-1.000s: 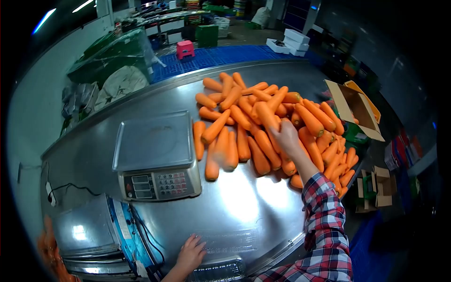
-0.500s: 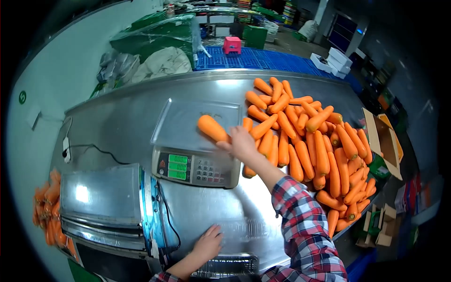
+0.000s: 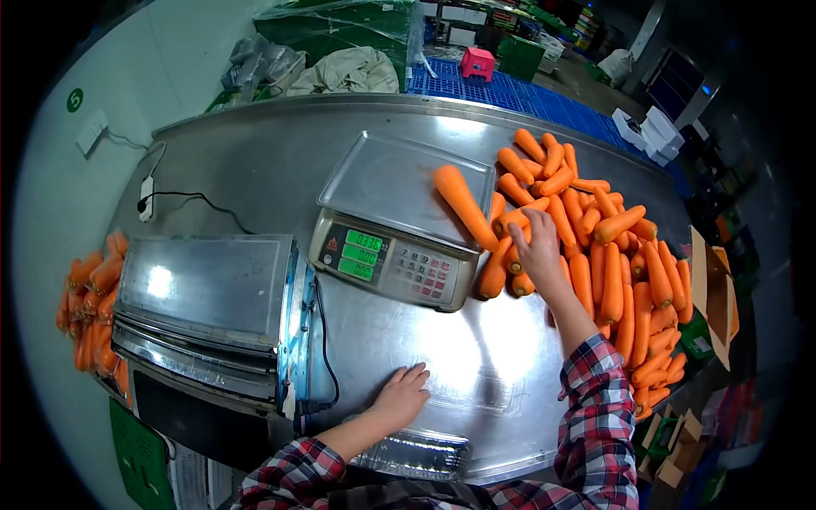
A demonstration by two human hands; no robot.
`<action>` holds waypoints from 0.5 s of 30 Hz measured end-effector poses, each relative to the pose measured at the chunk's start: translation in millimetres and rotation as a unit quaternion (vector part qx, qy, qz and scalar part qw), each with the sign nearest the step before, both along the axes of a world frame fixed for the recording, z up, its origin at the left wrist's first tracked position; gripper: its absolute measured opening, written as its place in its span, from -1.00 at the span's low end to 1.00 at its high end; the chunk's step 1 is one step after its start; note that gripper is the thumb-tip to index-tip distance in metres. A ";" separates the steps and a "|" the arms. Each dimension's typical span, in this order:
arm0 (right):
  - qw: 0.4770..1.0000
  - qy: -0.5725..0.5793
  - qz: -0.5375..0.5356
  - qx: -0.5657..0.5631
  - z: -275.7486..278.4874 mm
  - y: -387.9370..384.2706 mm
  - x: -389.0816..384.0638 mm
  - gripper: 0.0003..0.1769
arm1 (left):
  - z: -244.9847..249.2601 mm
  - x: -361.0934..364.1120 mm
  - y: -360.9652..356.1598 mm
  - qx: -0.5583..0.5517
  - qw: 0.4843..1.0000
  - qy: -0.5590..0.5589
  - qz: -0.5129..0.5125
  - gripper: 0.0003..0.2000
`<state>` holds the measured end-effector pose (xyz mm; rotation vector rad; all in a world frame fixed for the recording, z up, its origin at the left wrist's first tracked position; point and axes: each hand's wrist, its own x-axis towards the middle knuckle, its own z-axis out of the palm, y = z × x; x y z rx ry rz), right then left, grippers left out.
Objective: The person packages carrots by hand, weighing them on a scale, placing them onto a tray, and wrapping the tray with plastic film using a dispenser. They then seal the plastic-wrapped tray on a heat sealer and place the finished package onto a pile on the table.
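Note:
On the right side of the scale's metal pan (image 3: 382, 183) lies a single carrot (image 3: 463, 204), its narrow end over the pan's edge. My right hand (image 3: 539, 255) is at the near left of the carrot pile (image 3: 616, 280), thumb and fingers closed about another carrot (image 3: 518, 219). My left hand (image 3: 403, 397) rests open on the steel table, fingers stretched out, holding nothing. The digital scale (image 3: 395, 259) shows lit green figures. Close below my left hand is a clear plastic tray (image 3: 416, 455).
A metal-topped machine (image 3: 204, 280) with a black cable stands left of the scale. Bagged carrots (image 3: 89, 306) lie beyond it at the far left. A power strip (image 3: 147, 197) sits at the back left. Open cardboard boxes (image 3: 712, 297) stand right of the pile.
My right hand has let go of the carrot on the pan and moved right to the pile. The scale's top figure has changed from zero. My view has shifted.

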<state>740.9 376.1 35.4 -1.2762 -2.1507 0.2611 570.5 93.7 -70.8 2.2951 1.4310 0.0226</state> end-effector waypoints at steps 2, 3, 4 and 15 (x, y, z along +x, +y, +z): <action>0.999 0.002 0.007 0.034 -8.6 3.4 -17.0 -0.59 | 2.8 -3.8 -3.6 0.023 0.998 -0.046 0.024 -0.69; 0.999 -0.006 0.010 0.036 -7.1 3.3 -26.8 -0.57 | 3.1 -5.2 -5.1 0.035 0.996 -0.070 0.036 -0.70; 0.999 -0.013 0.013 0.037 -3.5 2.9 -36.4 -0.54 | 3.7 -5.9 -6.5 0.039 0.994 -0.087 0.049 -0.70; 0.982 -0.162 -0.038 0.089 -20.2 11.3 -65.3 -0.34 | 13.0 -6.1 -25.3 0.052 0.982 -0.146 0.111 -0.69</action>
